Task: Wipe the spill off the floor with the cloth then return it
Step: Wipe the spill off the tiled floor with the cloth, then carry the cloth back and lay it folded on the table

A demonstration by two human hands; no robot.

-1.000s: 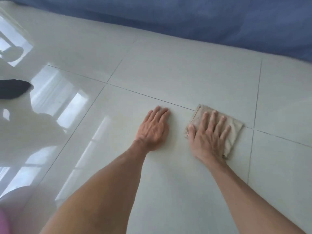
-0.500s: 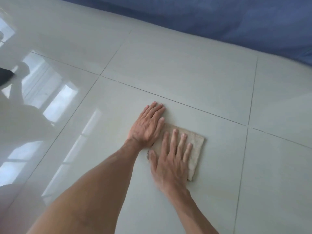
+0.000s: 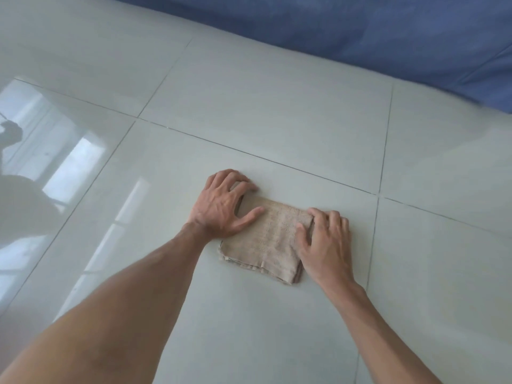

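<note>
- Cloth (image 3: 268, 239) sits centre frame on the floor (image 3: 249, 106), now left of the tile joint.
- Right hand (image 3: 324, 242) is no longer flat: fingers curl round the right edge.
- Left hand (image 3: 219, 209) now grips the upper-left corner.
- Wiping is likely done; lift next.

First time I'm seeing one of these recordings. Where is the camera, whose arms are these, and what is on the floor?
No machine here: a person wears one wide-angle camera on the head, looking forward and down, so the two bare arms are the wearer's own. On the glossy tiled floor lies a folded beige cloth. The left hand has its thumb on top and fingers bent round the far left corner; the right hand pinches the right edge, thumb on top. Blue fabric runs along the far side. The bright patches at left are window reflections. I can make out no spill on the tiles.
</note>
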